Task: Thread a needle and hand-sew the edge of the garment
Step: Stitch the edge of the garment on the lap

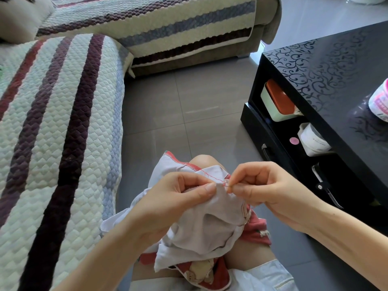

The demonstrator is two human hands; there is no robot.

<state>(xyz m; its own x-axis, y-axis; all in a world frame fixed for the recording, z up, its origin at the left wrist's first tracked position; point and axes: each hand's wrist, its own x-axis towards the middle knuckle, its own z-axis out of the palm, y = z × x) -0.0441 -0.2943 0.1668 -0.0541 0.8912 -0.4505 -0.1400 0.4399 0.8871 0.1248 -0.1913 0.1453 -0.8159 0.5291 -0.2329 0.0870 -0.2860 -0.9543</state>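
Note:
A pale lilac garment [212,223] with red overlock stitching along its edge lies bunched over my knees. My left hand [174,202] grips a fold of the cloth, thumb on top, close to the seam. My right hand [264,187] pinches a thin needle [230,186] between thumb and forefinger, right at the cloth's edge. A short red thread [210,177] runs along the hem to the needle. The needle's tip is hidden in the fabric fold.
A quilted striped sofa cover [58,133] fills the left. A glossy black coffee table [327,87] stands at right, with boxes on its lower shelf and a pink-white tub [380,101] on top. Grey floor tiles [189,114] lie between.

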